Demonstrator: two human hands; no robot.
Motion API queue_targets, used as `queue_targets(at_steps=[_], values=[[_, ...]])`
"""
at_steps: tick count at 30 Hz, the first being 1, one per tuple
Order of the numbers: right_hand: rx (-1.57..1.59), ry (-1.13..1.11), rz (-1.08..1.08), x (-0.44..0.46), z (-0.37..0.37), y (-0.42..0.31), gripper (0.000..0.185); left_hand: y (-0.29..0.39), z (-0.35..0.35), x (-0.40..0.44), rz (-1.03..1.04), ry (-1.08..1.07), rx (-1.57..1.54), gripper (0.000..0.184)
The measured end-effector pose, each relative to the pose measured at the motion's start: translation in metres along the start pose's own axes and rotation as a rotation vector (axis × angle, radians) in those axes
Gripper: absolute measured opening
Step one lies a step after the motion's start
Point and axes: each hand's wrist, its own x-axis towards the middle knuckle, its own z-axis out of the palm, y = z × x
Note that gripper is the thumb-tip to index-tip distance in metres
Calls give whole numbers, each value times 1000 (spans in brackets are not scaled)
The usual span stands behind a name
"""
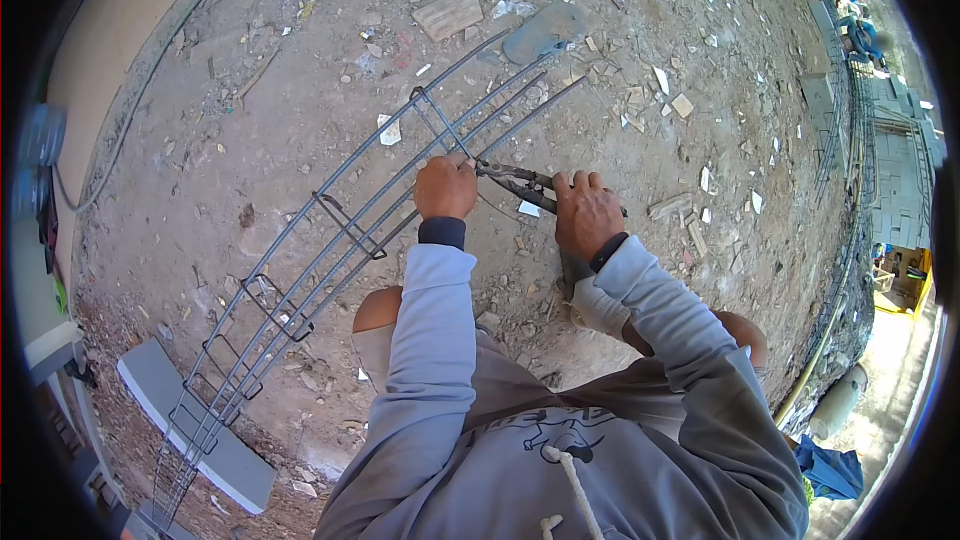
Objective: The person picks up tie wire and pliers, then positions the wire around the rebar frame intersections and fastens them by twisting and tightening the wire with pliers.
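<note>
A long rebar cage [293, 223] of thin steel bars and square stirrups slants from the lower left up to the middle, its bar ends pointing away from me. My left hand [447, 187] is closed on the cage near the end stirrup [443, 123], and its fingers cover that corner. Dark metal pincers [522, 183] lie across from my right hand [588, 212], which is wrapped round their handles. The jaws touch the bar beside my left fingers. Whether wire sits in the jaws, I cannot tell.
A grey slab [236, 470] lies under the cage's far lower-left end. On the dirt ground are a wood piece [448, 16], a blue-grey flat piece [543, 33] and scattered rubble. More rebar [858, 155], grey blocks [900, 202] and a person [862, 38] are at the right.
</note>
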Motion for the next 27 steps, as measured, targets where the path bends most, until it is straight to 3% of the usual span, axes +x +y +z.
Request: queue_targets(at_steps=[4,7,10,11,12,18,21,24,25,27], values=[[272,-278,34,-1,16,11,28,-5,8,0,32,-26,8,23],[660,-561,22,3,25,18,25,-7,10,0,4,-48,-25,23],[1429,-994,226,0,41,21,26,-2,8,-1,-32,-73,-58,23],[1617,-1029,297,-5,45,21,28,0,6,-1,-49,-91,-63,24],[1607,-1032,276,-3,46,22,29,2,4,-1,-66,-106,-68,24],[1580,-1037,227,8,61,22,37,7,6,-21,4,322,85,32],[1595,-988,214,7,75,17,43,11,-2,-29,-148,41,-43,41],[1650,-1008,220,6,78,15,51,-10,22,-30,-300,-4,-286,49],[1657,-1029,222,5,73,16,54,-17,26,-27,-346,-184,-438,55],[1711,-1066,211,3,73,18,59,-5,28,-41,-600,-322,-762,57]])
